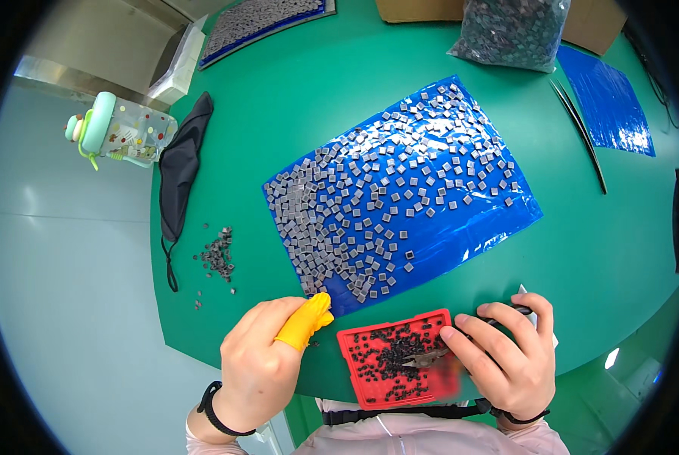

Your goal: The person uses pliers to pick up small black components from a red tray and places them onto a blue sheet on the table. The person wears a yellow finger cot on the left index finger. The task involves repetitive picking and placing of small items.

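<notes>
My right hand [510,356] pinched tweezers [430,356] over the red tray [351,356]; my left hand [267,360] (yellow finger cot) rested curled, holding nothing, left of it. A nudge could have spilled the tray's dark chips. Beyond it lay the blue sheet [461,235] of grey squares, farther off a clear bag [510,30] and a brown carton [419,9].

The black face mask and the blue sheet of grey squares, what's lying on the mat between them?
In the head view, bare green mat separates mask and blue sheet; a small pile of dark pieces sits low in that gap.
</notes>
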The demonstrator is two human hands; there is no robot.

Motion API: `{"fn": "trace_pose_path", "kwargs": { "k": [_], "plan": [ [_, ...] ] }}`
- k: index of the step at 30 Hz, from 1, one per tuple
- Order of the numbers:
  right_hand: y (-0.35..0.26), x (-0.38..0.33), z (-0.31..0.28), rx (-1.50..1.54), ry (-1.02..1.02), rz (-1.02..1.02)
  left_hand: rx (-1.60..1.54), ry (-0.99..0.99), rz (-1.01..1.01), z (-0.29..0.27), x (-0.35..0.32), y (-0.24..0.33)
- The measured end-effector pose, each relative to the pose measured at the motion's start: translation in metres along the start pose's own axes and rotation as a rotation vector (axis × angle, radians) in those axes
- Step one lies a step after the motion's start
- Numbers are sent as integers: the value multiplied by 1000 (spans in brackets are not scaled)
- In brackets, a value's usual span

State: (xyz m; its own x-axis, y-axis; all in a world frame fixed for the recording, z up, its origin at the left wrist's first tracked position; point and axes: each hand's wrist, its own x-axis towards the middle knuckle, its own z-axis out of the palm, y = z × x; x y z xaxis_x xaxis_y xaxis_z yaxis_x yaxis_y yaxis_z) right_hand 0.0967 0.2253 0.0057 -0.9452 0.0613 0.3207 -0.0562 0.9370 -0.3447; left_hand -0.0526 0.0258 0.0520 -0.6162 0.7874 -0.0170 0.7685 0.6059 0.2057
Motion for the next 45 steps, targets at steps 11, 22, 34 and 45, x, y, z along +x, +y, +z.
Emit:
{"fn": "trace_pose_path", "kwargs": {
  "k": [11, 22, 34, 45],
  "plan": [
    [0, 0, 0, 29, -2, 12, -131, 71, -69, -3, -13, 5],
    [3, -3, 1, 51, 0, 24, -131, 24, -33, 3, -8, 3],
    [3, -5, 2, 57, -3, 24, -133, 21, -22, 2, -10, 3],
    [2, -5, 3, 67, -5, 43, -154, -1, -24, 3, -8, 3]
  ]
}}
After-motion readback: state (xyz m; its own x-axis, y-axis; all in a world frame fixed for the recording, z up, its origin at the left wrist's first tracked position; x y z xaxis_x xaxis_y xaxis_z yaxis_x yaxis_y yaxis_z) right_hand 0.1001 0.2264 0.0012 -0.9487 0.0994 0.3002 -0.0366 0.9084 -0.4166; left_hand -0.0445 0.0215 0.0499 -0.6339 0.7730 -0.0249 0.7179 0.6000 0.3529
